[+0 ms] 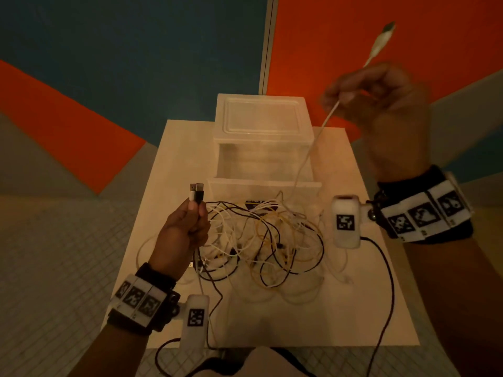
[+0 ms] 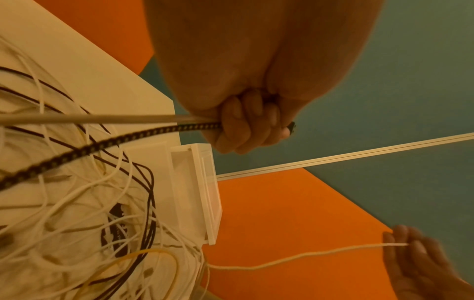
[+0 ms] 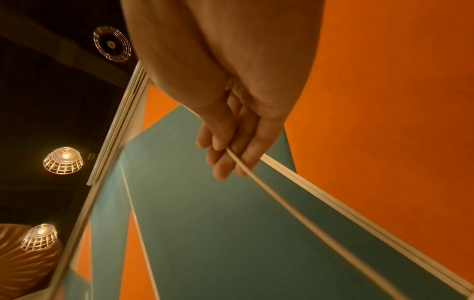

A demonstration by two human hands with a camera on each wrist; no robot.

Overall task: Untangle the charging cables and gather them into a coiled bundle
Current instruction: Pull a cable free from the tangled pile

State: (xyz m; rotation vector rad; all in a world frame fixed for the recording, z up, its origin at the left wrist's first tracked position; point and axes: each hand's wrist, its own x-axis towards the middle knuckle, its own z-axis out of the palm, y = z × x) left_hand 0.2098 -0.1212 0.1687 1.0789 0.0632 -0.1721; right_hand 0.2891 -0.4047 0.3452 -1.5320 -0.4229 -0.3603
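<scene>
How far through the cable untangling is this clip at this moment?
Early. Done: left hand grips two plug ends. In hand: right hand lifts a white cable out of the tangle. Left: most cables still knotted on the table; no coil formed.

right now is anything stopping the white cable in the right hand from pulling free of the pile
Yes. The white cable held by the right hand runs down into the tangle on the table, where black, white and yellow loops cross over it.
</scene>
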